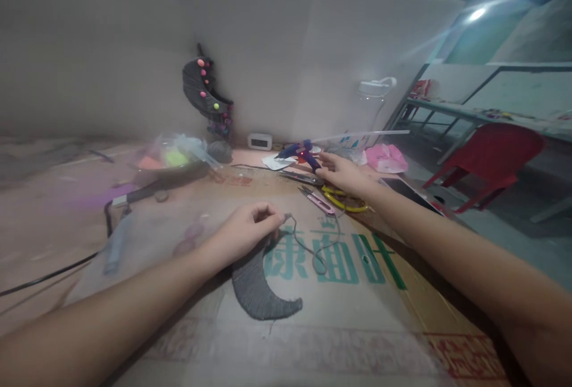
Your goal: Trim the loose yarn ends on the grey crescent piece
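My left hand [245,231] is closed in a pinch on the upper tip of a grey yarn-wrapped crescent [259,291] that lies on a cardboard sheet [339,315] with green print. A loose grey yarn strand [313,253] trails from that tip. My right hand [343,173] reaches far forward, fingers curled toward the handle of a blue glue gun [300,152]; whether it grips the gun is unclear. Yellow-handled scissors [344,202] and a small pink snipper [320,201] lie just below that hand.
A finished dark crescent with coloured pompoms [203,89] leans on the white wall. A tray of bright materials [172,159], a grey yarn ball [220,151], a small white clock [260,141], a black cable [53,274] and a pink bag [388,157] sit around. A red chair [491,157] stands at right.
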{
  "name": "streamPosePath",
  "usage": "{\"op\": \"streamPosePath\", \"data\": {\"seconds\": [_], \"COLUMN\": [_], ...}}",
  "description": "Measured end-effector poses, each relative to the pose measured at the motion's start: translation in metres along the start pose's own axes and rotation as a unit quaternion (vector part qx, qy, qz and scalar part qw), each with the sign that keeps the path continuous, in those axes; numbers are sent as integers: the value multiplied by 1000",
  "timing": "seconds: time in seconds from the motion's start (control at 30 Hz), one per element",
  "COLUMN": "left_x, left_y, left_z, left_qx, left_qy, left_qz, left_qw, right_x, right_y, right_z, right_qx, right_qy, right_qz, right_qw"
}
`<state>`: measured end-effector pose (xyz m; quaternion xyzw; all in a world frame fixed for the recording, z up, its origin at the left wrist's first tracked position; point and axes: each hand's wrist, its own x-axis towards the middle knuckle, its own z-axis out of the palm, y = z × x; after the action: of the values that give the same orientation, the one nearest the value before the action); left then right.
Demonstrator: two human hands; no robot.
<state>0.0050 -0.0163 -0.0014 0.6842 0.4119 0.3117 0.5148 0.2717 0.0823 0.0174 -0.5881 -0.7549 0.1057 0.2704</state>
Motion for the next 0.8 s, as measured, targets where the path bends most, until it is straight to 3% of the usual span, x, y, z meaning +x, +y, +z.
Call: {"op": "streamPosePath", "data": {"seconds": [0.2,0.37,0.6,0.8], "left_x": [0,1,0,-1], "left_y": [-1,-1,0,4], "left_z": [1,1,2,1], "left_qx": [-4,-1,-7,21], "left_qy": [-6,-2,-8,6], "left_qz": [-5,-11,-8,-7], "left_qw": [1000,1000,1000,1000], "right_x": [43,52,39,-6], "right_y": [-3,-9,-22,-34], "right_z": [16,21,3,-25], "right_qx": [17,25,49,68], "right_qy": [-16,-12,12,39], "right_qz": [40,82,119,84], "right_qw": [999,996,992,993]}}
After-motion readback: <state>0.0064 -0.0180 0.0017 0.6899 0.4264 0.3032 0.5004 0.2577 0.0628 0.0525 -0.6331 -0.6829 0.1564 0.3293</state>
